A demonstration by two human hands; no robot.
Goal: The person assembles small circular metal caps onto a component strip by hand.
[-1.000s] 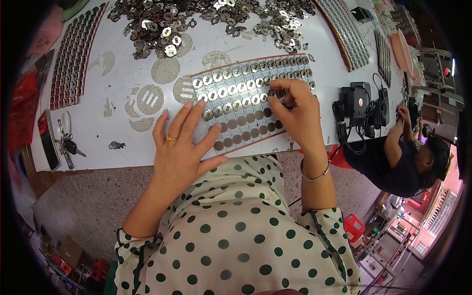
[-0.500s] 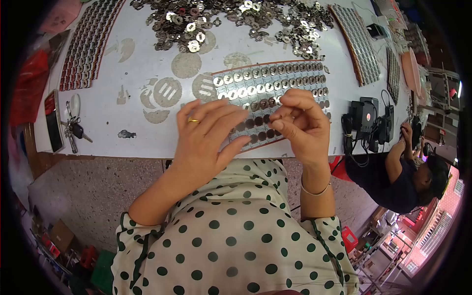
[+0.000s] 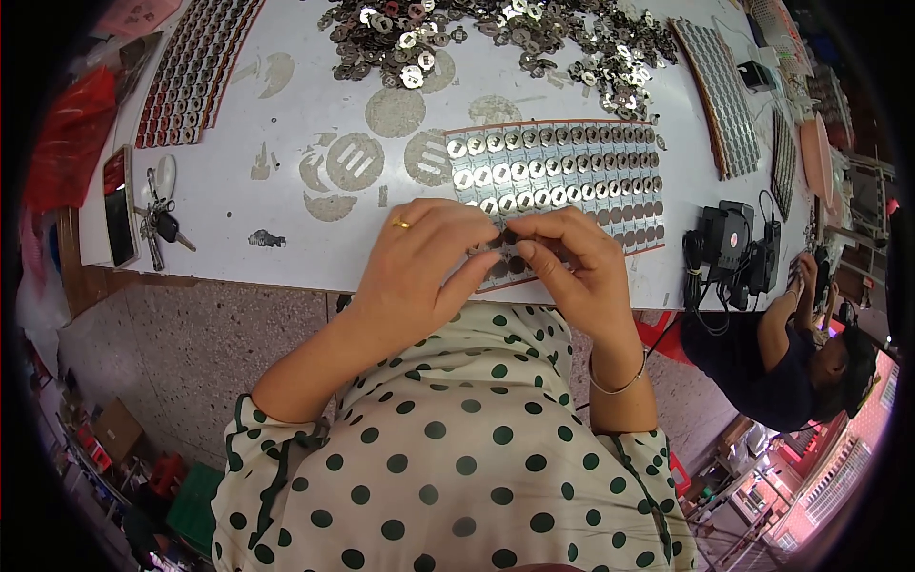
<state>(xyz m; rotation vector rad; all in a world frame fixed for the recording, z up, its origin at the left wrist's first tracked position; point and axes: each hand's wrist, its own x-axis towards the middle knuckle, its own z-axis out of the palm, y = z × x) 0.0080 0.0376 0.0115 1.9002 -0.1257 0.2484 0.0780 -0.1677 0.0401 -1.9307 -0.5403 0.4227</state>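
Observation:
A flat rectangular panel [image 3: 551, 124] with a brown edge lies near the table's front edge, bearing rows of small round metal discs [image 3: 543, 198]. Discs in the upper rows have a cut-out in the middle and shine brightly; those in the lower rows look plain and darker. My left hand [image 3: 424, 255], with a gold ring, is bent over the panel's lower left part, thumb and fingers drawn together. Beside it my right hand [image 3: 581, 267] pinches at the same spot, its fingertips almost meeting the left ones. Whatever lies between the fingertips is too small and covered to make out.
Loose metal pieces [image 3: 534, 38] are heaped at the back. Similar panels stand at the far left [image 3: 195, 71] and right [image 3: 720, 100]. A phone [image 3: 118, 205] and keys [image 3: 168, 224] lie left; black power adapters [image 3: 729, 238] lie right. Another person [image 3: 772, 362] sits at right.
My right hand has come down and leftward over the panel, and its fingertips now meet near those of my left hand. My left fingers have curled in. The whole view has shifted slightly.

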